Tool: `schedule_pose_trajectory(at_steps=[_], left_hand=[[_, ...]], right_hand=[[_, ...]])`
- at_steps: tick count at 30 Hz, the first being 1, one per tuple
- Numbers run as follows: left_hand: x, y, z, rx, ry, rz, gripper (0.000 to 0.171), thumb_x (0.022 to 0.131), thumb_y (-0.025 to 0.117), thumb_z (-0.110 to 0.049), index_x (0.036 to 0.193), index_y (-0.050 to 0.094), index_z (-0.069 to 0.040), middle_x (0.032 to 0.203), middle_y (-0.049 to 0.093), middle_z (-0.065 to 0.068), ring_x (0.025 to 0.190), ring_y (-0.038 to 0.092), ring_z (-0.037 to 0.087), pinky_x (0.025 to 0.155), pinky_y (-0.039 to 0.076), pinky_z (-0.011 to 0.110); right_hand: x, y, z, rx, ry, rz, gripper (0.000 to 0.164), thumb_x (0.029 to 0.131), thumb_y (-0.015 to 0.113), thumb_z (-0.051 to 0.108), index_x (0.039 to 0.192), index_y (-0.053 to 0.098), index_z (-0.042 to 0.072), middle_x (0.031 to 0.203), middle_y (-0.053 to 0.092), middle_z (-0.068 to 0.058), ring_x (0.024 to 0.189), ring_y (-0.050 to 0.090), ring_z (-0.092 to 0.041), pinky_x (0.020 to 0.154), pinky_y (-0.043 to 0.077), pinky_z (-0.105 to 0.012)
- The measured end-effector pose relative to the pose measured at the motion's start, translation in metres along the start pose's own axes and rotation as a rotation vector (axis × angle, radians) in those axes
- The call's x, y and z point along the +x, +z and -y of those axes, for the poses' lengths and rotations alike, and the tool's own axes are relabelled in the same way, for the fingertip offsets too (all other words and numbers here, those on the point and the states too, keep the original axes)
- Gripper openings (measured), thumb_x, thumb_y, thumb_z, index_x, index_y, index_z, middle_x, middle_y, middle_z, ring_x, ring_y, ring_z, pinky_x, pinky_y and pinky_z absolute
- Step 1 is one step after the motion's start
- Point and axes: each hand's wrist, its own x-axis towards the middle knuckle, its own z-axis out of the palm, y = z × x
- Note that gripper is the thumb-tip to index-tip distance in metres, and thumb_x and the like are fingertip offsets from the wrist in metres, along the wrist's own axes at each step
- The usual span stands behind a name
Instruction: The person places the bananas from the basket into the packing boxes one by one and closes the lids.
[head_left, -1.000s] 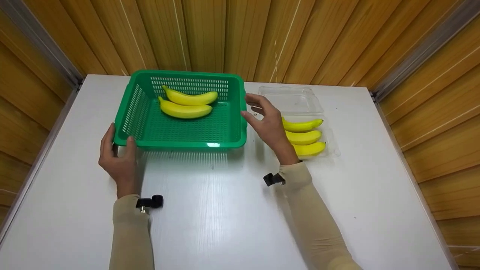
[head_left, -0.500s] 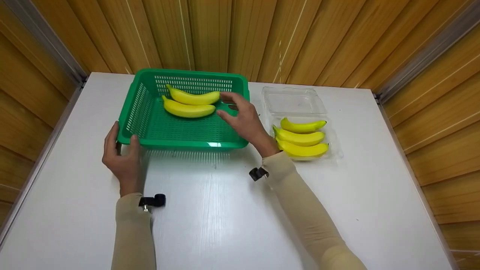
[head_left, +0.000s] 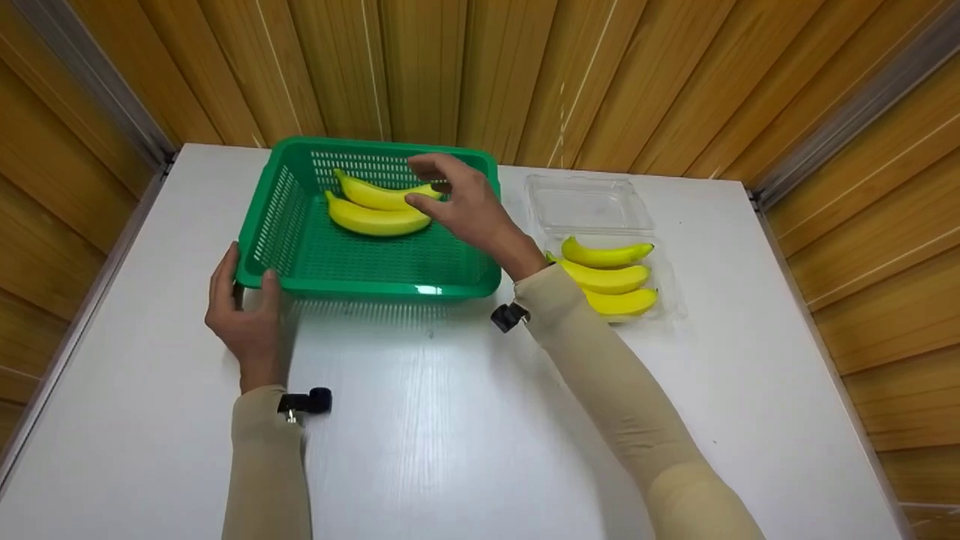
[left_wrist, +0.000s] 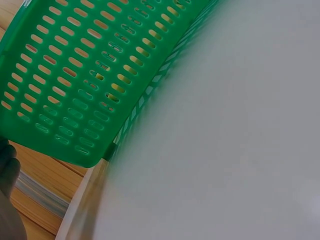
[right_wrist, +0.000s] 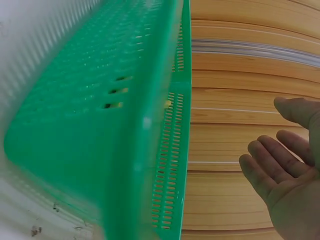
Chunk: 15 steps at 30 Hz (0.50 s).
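A green slotted plastic basket (head_left: pixel 360 286) stands at the back left of the white table, with two bananas (head_left: pixel 379 221) side by side inside. My left hand (head_left: pixel 244 322) holds its front left corner, fingers along the left side and thumb at the front rim. In the left wrist view those fingers (left_wrist: pixel 9 167) show just below the basket's edge. Over the basket's right part hovers my right hand (head_left: pixel 465 202), thumb and fingers spread with nothing between them. It overlaps the right end of the rear banana (head_left: pixel 375 196) in the head view.
A clear plastic clamshell box (head_left: pixel 592 206) lies open to the right of the basket. Three bananas (head_left: pixel 611 279) lie in its front half, partly behind my right forearm. Wooden slat walls (head_left: pixel 510 82) enclose the white table (head_left: pixel 405 420) at the back and sides.
My right hand has left the basket's right rim and moved left over the basket, rising above the bananas. My left hand stays at the front left corner.
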Motion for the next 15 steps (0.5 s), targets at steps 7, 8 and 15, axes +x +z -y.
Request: schedule_pose_trajectory(at_steps=[7,8,15], left_hand=[[0.0,-0.001,-0.001,0.01,-0.016,0.004,0.052,0.094,0.071,0.001,0.145,0.061,0.006,0.146,0.062,0.018,0.136,0.058,0.023,0.115,0.046,0.036],[0.0,-0.001,0.0,0.014,-0.014,0.004,0.052,0.094,0.07,0.001,0.145,0.061,0.007,0.146,0.062,0.018,0.136,0.058,0.023,0.115,0.046,0.036],[0.004,-0.004,0.025,0.04,-0.021,0.015,0.053,0.096,0.072,-0.001,0.148,0.061,-0.001,0.147,0.062,0.008,0.137,0.057,0.02,0.114,0.046,0.033]], right_hand=[[0.02,-0.002,0.003,-0.051,0.019,0.039,0.049,0.103,0.073,0.019,0.146,0.057,0.002,0.144,0.062,-0.012,0.131,0.06,-0.026,0.108,0.049,-0.024],[0.022,-0.001,0.003,-0.058,0.022,0.045,0.049,0.103,0.073,0.019,0.146,0.058,0.003,0.144,0.062,-0.012,0.131,0.06,-0.025,0.108,0.049,-0.024],[0.035,0.001,0.003,-0.06,0.066,0.075,0.047,0.104,0.071,0.022,0.147,0.058,0.006,0.145,0.061,-0.009,0.132,0.058,-0.021,0.11,0.047,-0.025]])
